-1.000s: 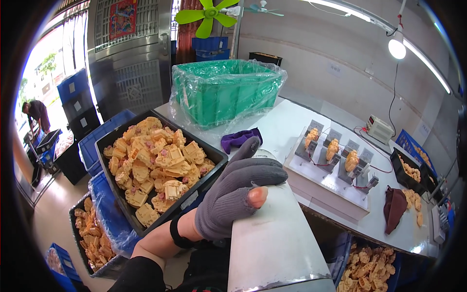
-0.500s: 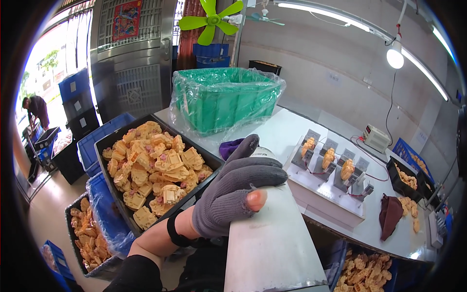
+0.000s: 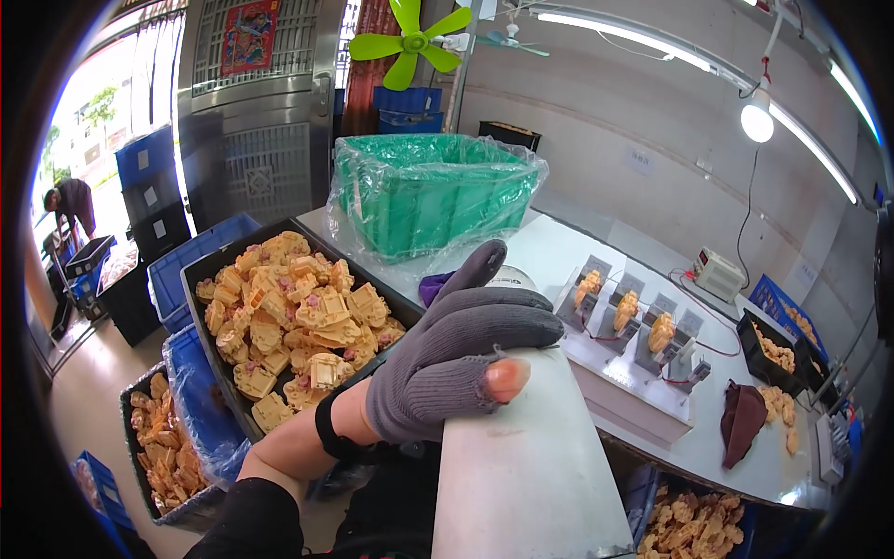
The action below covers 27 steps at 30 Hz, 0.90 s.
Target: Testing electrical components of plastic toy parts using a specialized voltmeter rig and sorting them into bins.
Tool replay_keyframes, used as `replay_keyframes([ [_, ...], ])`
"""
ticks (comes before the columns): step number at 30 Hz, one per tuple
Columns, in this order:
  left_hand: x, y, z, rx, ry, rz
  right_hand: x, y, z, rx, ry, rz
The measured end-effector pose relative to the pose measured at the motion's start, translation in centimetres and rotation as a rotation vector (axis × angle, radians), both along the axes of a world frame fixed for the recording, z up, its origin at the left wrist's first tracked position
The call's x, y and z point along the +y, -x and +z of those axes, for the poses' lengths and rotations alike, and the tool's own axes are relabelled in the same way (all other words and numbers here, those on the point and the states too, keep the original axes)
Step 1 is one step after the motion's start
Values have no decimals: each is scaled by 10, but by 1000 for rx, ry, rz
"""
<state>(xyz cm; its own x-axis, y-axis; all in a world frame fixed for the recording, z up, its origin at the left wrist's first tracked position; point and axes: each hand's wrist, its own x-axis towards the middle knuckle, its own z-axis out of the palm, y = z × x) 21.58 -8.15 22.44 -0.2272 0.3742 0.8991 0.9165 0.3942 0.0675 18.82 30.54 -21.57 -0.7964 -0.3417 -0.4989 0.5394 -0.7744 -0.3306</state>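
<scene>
My left hand (image 3: 447, 359), in a grey knit glove with a bare thumb tip poking out, lies across the upper part of a smooth white tapered housing (image 3: 521, 466). Its fingers are stretched out and spread, with nothing held in them. Behind the fingers shows part of a white round object (image 3: 511, 277), and beside it a bit of purple cloth (image 3: 432, 288). Left of the hand, a black crate (image 3: 209, 373) is heaped with beige moulded plastic parts (image 3: 317, 312), some with pinkish pieces. My right hand is out of view.
A green bin (image 3: 428, 210) lined with clear plastic stands at the back. To the right, a white fixture (image 3: 633, 396) carries several orange-beige parts. A brown cloth (image 3: 743, 424) and a power supply box (image 3: 719, 273) lie beyond. More crates of parts (image 3: 694, 522) stand below. A person (image 3: 74, 205) bends far left.
My left hand has slid slightly right across the white housing, its fingers still spread. The view has shifted a little. The far person bends lower.
</scene>
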Motion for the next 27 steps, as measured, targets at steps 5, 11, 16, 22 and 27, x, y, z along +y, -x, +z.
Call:
replay_keyframes([
  [5,3,-1,5,-48,-10,3,2,-5,9,327,-39,-2],
  [11,2,4,10,5,34,25,-27,-27,74,283,-391,-170],
  [16,-1,2,11,7,47,19,-22,-19,71,136,-283,-111],
  [22,2,1,4,-4,11,3,-19,-16,68,-52,-151,-56],
  [27,9,5,-28,-54,-58,-18,-50,-33,128,45,-396,-209],
])
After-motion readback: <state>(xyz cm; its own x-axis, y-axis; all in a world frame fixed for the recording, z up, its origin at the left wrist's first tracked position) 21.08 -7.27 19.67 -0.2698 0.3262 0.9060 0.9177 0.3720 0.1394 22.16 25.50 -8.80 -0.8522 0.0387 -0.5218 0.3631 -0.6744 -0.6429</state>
